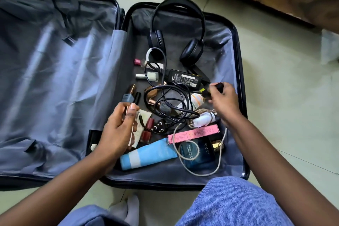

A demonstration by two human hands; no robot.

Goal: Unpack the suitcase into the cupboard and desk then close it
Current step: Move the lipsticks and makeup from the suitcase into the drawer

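Head view shows the suitcase [236, 46] lying open on the floor, with small things piled in its right half. The left hand [117, 130] has its grip closed around some thin sticks, maybe make-up. The right hand [222, 101] has its grip pinched on a small dark thing [218, 86], just past the black charger box [185, 79] and its tangled cord [170, 101]. Headphones [179, 33] lie farther away, beyond both hands. A blue tube [146, 154] and a pink box [194, 133] lie close under the wrists. To do this well, I think she should lift slowly, so the cord does not drag other things along.
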